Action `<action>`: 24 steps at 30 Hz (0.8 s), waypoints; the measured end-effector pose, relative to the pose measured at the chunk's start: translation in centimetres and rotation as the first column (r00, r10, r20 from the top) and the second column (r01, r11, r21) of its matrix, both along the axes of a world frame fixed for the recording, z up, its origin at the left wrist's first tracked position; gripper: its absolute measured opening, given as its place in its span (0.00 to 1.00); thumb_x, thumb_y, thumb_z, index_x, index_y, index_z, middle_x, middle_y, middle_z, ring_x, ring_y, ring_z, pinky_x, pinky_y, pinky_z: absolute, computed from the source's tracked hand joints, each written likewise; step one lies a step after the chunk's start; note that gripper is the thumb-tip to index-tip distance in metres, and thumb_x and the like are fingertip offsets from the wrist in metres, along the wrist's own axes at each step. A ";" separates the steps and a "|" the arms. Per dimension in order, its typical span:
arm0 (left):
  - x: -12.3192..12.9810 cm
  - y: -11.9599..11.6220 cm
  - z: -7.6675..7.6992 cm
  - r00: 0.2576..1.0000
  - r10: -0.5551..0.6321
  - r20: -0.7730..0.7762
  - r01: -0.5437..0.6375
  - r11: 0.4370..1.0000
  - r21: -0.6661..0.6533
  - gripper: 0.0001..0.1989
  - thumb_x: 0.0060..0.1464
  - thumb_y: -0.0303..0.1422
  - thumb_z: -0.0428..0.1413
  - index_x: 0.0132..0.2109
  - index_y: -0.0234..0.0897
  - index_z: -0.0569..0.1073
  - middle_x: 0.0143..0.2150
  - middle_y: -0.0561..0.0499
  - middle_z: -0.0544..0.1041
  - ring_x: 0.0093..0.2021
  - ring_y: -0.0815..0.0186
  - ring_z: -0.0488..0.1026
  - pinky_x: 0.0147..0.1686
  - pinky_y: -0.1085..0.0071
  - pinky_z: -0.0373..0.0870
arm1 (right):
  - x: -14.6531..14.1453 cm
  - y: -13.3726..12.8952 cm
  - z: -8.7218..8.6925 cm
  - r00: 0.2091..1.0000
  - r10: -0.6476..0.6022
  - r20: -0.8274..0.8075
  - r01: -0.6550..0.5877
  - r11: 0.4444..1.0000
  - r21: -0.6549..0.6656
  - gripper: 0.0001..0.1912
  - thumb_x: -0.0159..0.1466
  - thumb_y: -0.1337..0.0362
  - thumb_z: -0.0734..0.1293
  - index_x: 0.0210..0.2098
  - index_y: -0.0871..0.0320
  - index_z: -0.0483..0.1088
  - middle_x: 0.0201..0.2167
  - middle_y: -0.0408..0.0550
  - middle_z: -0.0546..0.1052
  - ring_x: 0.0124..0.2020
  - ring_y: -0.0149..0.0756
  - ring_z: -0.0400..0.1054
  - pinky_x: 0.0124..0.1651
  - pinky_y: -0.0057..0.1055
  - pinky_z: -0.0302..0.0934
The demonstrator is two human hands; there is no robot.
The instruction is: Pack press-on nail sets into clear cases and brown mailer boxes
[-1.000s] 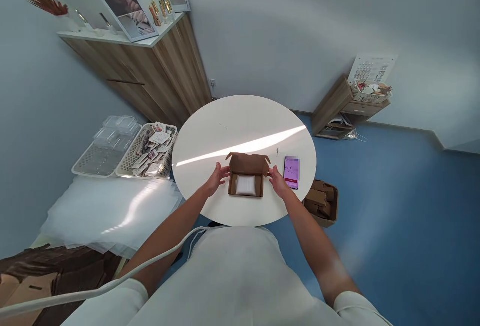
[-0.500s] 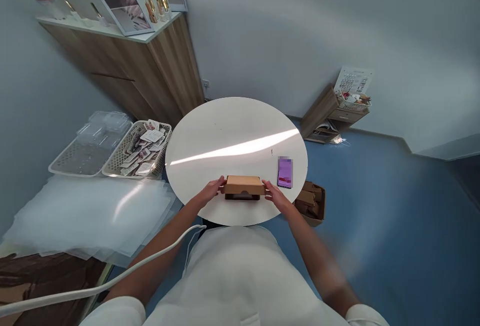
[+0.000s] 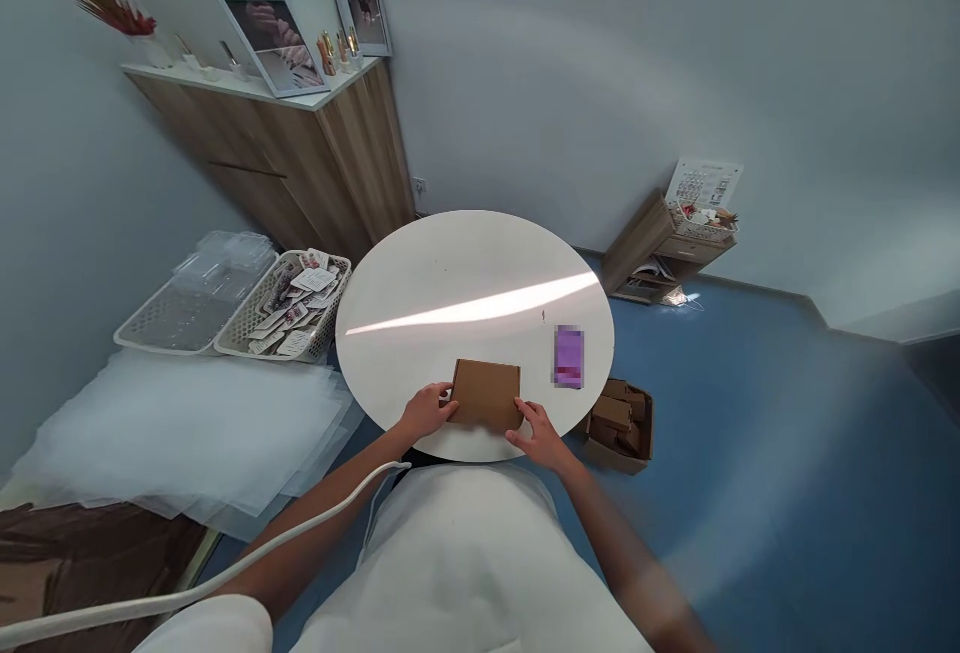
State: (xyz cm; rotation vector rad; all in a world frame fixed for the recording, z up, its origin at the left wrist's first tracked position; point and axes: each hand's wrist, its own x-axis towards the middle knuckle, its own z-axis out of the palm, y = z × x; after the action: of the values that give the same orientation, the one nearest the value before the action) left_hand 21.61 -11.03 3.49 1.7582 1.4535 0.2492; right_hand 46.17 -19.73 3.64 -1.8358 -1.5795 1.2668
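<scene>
A flat brown cardboard box [image 3: 486, 394] is at the near side of the round white table [image 3: 397, 283], its broad face toward me. My left hand [image 3: 427, 410] grips its left edge, with fingers at the side and the thumb near the lower corner. On the opposite side, my right hand [image 3: 538, 433] holds the right edge and lower right corner between fingers and thumb. Right of the box lies a phone [image 3: 569, 356] with a purple, pixelated screen.
White baskets [image 3: 225, 338] at the left hold cards and clear plastic boxes. Translucent sheets [image 3: 187, 423] lie below them. A carton of brown boxes [image 3: 621, 423] stands on the floor right of the table. A white cable [image 3: 300, 521] crosses my left arm.
The box has tipped so its broad face shows, and the dark gap under its front is gone. Both hands have moved down and closed on its edges. The camera view has shifted slightly.
</scene>
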 end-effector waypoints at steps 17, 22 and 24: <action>-0.5 -2.9 -1.1 0.927 -0.184 -0.327 0.274 0.928 0.252 0.22 0.52 0.42 0.48 0.52 0.40 0.66 0.60 0.41 0.58 0.60 0.51 0.53 0.54 0.53 0.52 | -1.3 -1.3 -3.6 0.990 -0.019 0.141 0.011 0.998 0.058 0.40 0.52 0.53 0.66 0.60 0.54 0.48 0.61 0.52 0.50 0.61 0.46 0.45 0.58 0.43 0.46; -1.0 -2.5 -1.1 0.974 -0.129 -0.188 0.154 0.981 0.121 0.31 0.51 0.44 0.47 0.59 0.34 0.55 0.59 0.40 0.60 0.60 0.54 0.54 0.55 0.57 0.52 | -2.2 -1.9 -4.0 0.982 -0.172 0.079 0.163 0.981 0.107 0.41 0.54 0.53 0.64 0.61 0.55 0.42 0.60 0.52 0.54 0.60 0.44 0.47 0.58 0.43 0.46; -1.3 -2.4 -0.8 0.981 -0.147 -0.124 0.154 0.987 0.046 0.32 0.50 0.45 0.48 0.60 0.36 0.55 0.59 0.42 0.60 0.61 0.54 0.52 0.56 0.57 0.51 | -2.7 -2.1 -3.9 0.974 -0.221 0.056 0.216 0.973 0.084 0.40 0.54 0.53 0.63 0.61 0.56 0.43 0.60 0.53 0.55 0.60 0.44 0.48 0.58 0.42 0.47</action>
State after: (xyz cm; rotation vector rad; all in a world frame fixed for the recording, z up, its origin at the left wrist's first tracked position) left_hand 20.29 -13.44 2.64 1.9469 1.4002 0.1068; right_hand 43.52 -21.79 -0.28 -1.9579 -1.3921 1.0428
